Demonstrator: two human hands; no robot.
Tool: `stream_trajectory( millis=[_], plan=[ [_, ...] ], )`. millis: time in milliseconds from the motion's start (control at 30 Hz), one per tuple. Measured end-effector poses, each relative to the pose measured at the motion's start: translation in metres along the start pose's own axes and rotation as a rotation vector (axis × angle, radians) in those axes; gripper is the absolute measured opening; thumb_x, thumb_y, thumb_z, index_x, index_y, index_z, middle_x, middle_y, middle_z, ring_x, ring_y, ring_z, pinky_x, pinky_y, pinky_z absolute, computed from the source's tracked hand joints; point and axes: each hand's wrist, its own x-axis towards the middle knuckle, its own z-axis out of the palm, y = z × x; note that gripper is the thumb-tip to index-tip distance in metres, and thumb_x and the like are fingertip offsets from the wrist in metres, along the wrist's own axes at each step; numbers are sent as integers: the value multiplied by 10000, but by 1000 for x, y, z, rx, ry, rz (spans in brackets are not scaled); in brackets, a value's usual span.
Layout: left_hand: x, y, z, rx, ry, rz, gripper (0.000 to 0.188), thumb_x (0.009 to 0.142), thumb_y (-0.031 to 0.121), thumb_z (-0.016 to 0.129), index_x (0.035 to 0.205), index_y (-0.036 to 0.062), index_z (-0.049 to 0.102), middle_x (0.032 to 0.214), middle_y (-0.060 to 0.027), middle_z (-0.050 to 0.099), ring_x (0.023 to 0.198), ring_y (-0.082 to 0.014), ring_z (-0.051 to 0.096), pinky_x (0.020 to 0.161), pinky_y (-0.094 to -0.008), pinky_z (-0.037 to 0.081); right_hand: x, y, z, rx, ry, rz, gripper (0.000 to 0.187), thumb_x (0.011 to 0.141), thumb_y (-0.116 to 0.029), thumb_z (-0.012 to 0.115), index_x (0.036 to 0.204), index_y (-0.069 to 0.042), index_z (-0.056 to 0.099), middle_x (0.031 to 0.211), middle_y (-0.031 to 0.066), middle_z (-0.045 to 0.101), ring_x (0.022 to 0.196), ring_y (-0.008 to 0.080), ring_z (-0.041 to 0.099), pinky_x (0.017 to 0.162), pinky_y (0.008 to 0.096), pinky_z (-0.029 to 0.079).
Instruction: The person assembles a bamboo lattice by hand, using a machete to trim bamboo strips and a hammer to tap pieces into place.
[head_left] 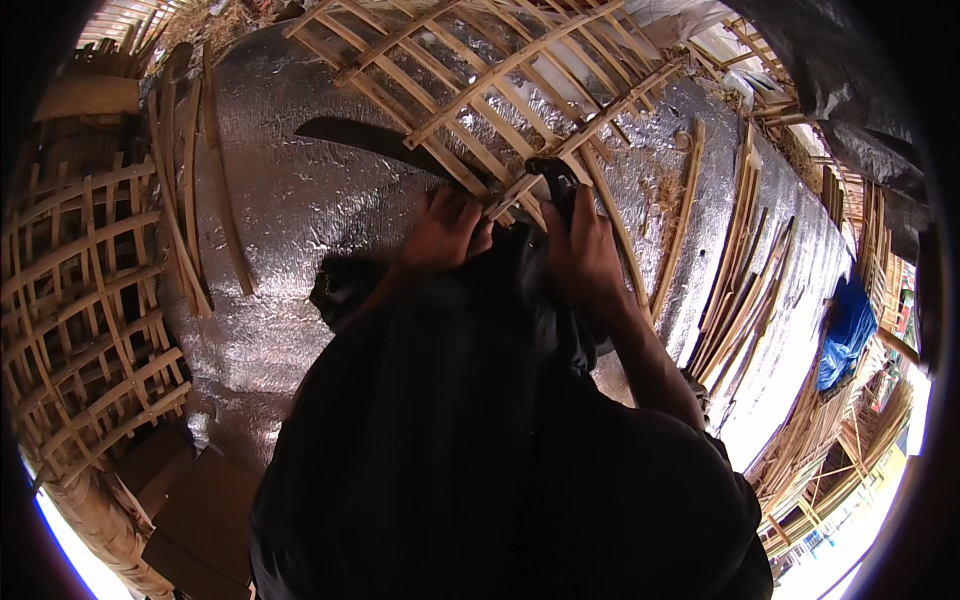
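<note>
A bamboo lattice [480, 90] of crossed split strips reaches toward me, its near corner between my hands. At that near end, my left hand [445, 230] has its fingers curled around the strips. My right hand [582, 245] is closed on a black tool [560, 178] pressed close to the same crossing; most of it is hidden, so I cannot make out its kind. A long dark curved blade [365, 138] lies to the left and runs under the lattice strips. Whether the blade joins the black tool is hidden.
Silver foil sheeting [270, 190] covers the ground. Loose bamboo strips [200, 180] lie at left, and more long strips [745, 260] at right. A finished-looking lattice [85, 290] stands far left. Blue plastic [846, 335] hangs at right, beside bundled bamboo [835, 450].
</note>
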Motion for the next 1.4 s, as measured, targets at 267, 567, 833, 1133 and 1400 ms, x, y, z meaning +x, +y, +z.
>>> stream_trajectory(
  millis=[267,567,833,1133,1400],
  plan=[
    [1,16,-9,164,-4,-47,428,901,374,707,1245,134,619,1194,-143,640,1127,-400,588,883,-570,482,14,-3,3,807,-249,736,264,1006,-246,635,1115,-21,553,941,295,699,844,525,677,698,580,534],
    [11,41,-17,109,-99,-174,354,929,376,676,1209,160,651,1124,-129,650,1115,-393,600,855,-577,465,-113,39,-33,422,-320,650,359,928,-271,730,1164,-42,587,1044,223,648,952,454,673,770,532,552],
    [-9,27,-24,196,-117,-236,269,928,364,661,1055,127,654,1069,-102,663,1050,-357,617,828,-548,461,7,86,-21,485,-125,626,598,959,-363,700,1405,-7,520,1396,271,537,1318,449,509,1113,500,433],
    [-4,32,-36,268,-19,-273,233,952,348,655,1057,140,654,1048,-93,653,1010,-338,616,829,-528,445,92,70,113,211,-116,443,699,1009,-630,490,1536,-176,421,1583,182,356,1478,401,326,1172,667,234],
    [-5,25,-56,213,-12,-335,267,972,317,634,1132,103,634,1074,-122,669,1020,-364,614,897,-530,433,148,111,87,396,-432,561,746,899,-655,610,1170,40,636,1170,299,669,1117,422,670,1021,549,469]
  ],
)
